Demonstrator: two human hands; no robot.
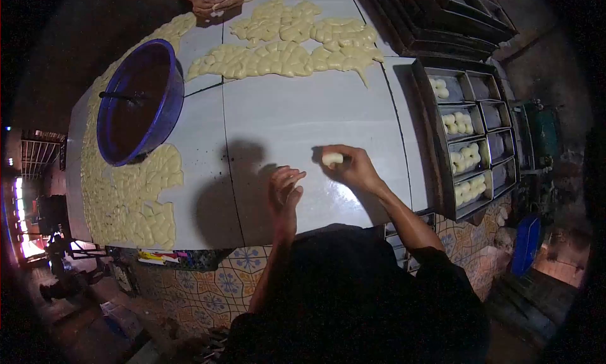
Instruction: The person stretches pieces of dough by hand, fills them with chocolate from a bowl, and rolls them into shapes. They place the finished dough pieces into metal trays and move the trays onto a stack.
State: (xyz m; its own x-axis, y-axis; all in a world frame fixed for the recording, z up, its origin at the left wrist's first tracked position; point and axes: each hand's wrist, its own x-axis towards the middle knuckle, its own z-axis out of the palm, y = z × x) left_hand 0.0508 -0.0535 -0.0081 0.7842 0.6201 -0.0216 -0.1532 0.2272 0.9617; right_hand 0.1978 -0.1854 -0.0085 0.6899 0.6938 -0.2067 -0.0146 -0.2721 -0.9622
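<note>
Above the white tabletop [303, 111], my right hand [353, 167] is closed round a small piece of pale dough [332, 158]. To its left, my left hand [285, 188] is raised over the table near its front edge, fingers apart and curved, with nothing seen in it. Flattened, lumpy dough pieces [278, 59] lie joined together across the back of the table, and more dough [139, 222] covers the left side. On the right, a metal tray of compartments [448, 156] holds rounded dough pieces [466, 158] in its left column.
A purple basin [172, 105] of dark contents, with a dark handle across its rim, stands on the left of the table. At the top, another person's hands [214, 1] are over the table. Dark stacked trays [435, 23] rise at the back right.
</note>
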